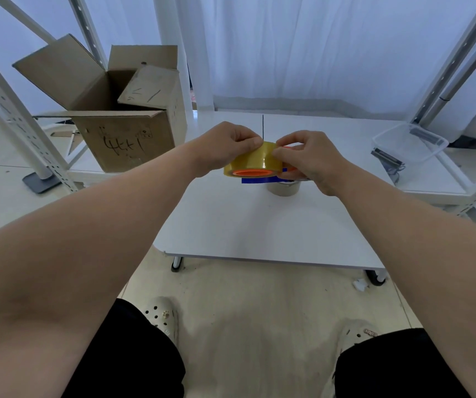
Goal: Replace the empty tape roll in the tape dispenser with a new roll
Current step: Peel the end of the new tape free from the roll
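new tape roll [252,160] raised over the surface [231,219]. left hand [225,147] and right hand [305,159] pinch its rim with curled fingers [281,153], probably steadying it to find the loose end. blue part [256,180], perhaps the dispenser, lies just beneath, mostly hidden.

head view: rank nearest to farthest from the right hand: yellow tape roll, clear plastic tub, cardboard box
1. yellow tape roll, pinched by the right hand
2. clear plastic tub, off to the right
3. cardboard box, far left
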A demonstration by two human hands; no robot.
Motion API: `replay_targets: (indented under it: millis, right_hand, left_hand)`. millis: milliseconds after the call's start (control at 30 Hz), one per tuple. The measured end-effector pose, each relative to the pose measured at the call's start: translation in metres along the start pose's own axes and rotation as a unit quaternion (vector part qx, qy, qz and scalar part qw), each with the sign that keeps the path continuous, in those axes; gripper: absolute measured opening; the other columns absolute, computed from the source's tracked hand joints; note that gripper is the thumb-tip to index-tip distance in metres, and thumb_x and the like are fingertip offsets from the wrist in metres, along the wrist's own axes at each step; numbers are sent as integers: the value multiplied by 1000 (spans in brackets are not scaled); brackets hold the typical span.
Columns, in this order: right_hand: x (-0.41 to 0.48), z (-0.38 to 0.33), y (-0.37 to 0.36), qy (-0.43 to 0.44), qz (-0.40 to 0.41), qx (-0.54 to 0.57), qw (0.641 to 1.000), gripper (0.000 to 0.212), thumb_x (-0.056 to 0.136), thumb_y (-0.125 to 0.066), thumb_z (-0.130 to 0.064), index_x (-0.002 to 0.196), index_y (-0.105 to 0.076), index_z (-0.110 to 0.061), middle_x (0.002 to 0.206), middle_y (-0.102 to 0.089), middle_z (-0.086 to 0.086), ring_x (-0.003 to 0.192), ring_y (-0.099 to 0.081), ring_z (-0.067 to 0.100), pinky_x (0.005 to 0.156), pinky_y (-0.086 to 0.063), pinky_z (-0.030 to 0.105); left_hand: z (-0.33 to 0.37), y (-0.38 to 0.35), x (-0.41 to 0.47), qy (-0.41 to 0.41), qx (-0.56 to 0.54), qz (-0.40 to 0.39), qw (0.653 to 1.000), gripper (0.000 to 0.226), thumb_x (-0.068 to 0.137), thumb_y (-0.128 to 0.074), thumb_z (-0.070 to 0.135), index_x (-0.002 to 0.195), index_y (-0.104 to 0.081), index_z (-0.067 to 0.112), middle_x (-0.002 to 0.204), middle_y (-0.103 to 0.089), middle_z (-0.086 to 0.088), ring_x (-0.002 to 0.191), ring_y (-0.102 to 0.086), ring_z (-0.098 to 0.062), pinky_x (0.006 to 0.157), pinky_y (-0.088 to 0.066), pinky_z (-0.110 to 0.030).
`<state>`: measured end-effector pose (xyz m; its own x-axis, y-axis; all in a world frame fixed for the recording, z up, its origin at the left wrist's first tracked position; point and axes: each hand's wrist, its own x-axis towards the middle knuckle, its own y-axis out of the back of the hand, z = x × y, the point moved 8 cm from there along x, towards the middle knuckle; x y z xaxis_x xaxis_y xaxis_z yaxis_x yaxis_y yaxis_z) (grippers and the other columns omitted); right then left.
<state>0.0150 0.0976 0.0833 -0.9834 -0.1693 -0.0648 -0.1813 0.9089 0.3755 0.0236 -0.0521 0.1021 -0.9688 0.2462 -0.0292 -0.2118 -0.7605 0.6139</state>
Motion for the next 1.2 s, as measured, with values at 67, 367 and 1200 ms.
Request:
replay_targets:
  millis: [67, 367, 1200]
  right_hand:
    - [0, 0, 1, 6, 1, 3, 1000, 28, 85, -65, -14, 113, -58, -13, 112, -64, 13, 96, -67, 26, 68, -61, 27]
    - [3, -1, 14, 33, 39, 40, 998, 24, 87, -54, -2, 110, -60, -8, 109, -65, 18, 94, -69, 29, 68, -62, 32]
    - [1, -10, -6, 42, -14, 22, 999, 36, 86, -54, 3, 115, -60, -18, 113, -62, 16, 105, -64, 30, 72, -61, 29]
  left_hand:
    - [1, -1, 0, -2, -3, -3, 1000, 35, 97, -47, 35, 124, -58, 15, 111, -57, 4, 101, -53, -16, 73, -43, -19]
    - [8, 4, 1, -8, -34, 14, 999, 36, 97, -47, 34, 124, -59, 14, 115, -59, 1, 106, -55, -19, 90, -49, -32]
    - [-3, 11, 1, 8, -51, 13, 999, 33, 98, -44, 34, 122, -59, 17, 114, -60, 1, 104, -55, -19, 82, -47, -27]
